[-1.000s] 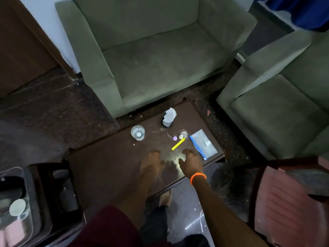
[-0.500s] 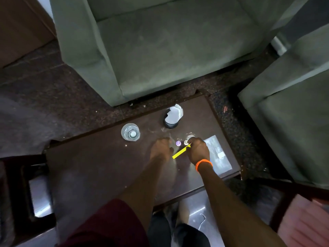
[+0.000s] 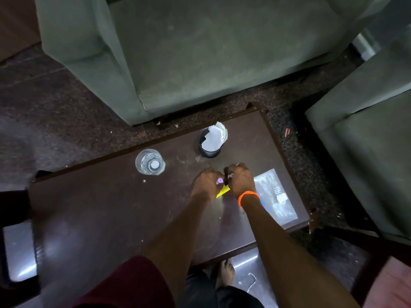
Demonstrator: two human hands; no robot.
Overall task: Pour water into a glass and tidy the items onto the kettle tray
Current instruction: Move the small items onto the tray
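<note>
A clear glass [image 3: 150, 162] with water stands on the dark wooden table [image 3: 100, 218]. My left hand [image 3: 205, 184] is curled around a small purple pod [image 3: 219, 180]. My right hand [image 3: 241, 180], with an orange wristband, is closed on a small white pod [image 3: 231, 175]. Between the two hands a yellow sachet [image 3: 223, 191] pokes out; I cannot tell whether it is held. A black cup [image 3: 210, 150] stuffed with white paper stands just beyond the hands. A clear plastic packet [image 3: 275, 196] lies to the right of my right wrist.
A shiny surface in a dark frame [image 3: 20, 252] shows at the left edge, below the table's end. A green armchair [image 3: 200, 52] faces the table's far side and another [image 3: 367, 130] stands on the right. My bare foot [image 3: 225, 272] rests on the floor under the near edge.
The camera has come closer and tilted down. Both hands moved forward from the table's near part and closed on the small items by the yellow sachet.
</note>
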